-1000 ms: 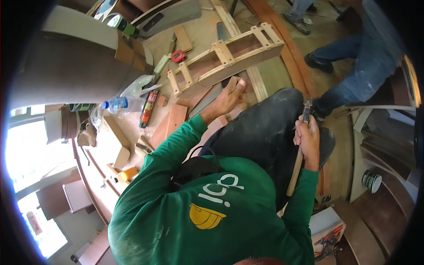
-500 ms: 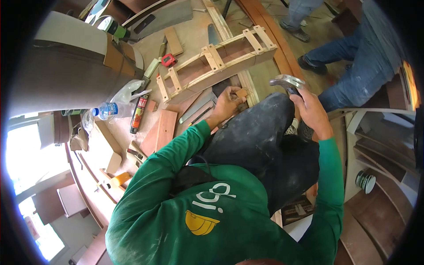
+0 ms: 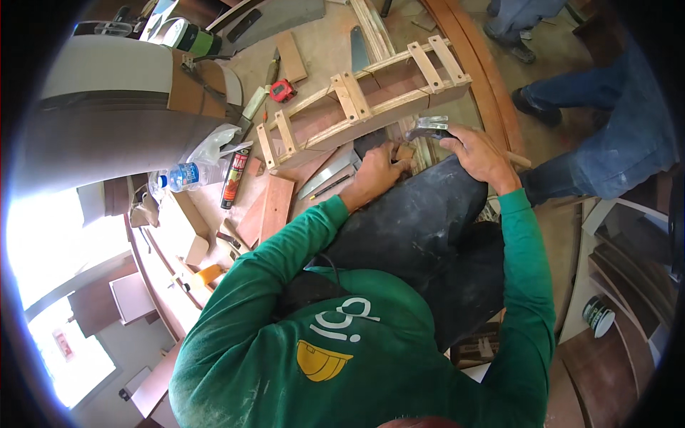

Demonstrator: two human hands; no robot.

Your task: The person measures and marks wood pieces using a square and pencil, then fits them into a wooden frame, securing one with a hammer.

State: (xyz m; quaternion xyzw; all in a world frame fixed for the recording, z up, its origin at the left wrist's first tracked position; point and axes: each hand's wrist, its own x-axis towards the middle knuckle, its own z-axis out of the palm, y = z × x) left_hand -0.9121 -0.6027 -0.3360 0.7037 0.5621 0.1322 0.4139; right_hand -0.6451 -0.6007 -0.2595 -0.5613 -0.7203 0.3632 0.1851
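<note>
My right hand [image 3: 486, 158] is wrapped round a claw hammer [image 3: 430, 126]; its metal head is up near the wooden frame, and a bit of wooden handle shows past my wrist. My left hand [image 3: 377, 175] pinches a small wood block [image 3: 404, 153] just left of the hammer head, over a pale wooden strip. The fingertips of that hand are partly hidden. Beyond both hands lies a long ladder-like wooden frame [image 3: 371, 110] with short drilled cross slats. A saw blade [image 3: 330, 173] and a pencil [image 3: 330, 187] lie by my left wrist.
To the left are a tube of adhesive [image 3: 235, 177], a water bottle [image 3: 189, 175], wood offcuts [image 3: 277, 203] and a red tape measure [image 3: 282, 90]. A large curved panel [image 3: 128, 121] stands at far left. Another person's legs [image 3: 599, 150] are close on the right.
The hammer and my right hand have moved left, bringing the head close to the wood block. My left hand has lowered the block toward the wooden strip. The view has shifted slightly.
</note>
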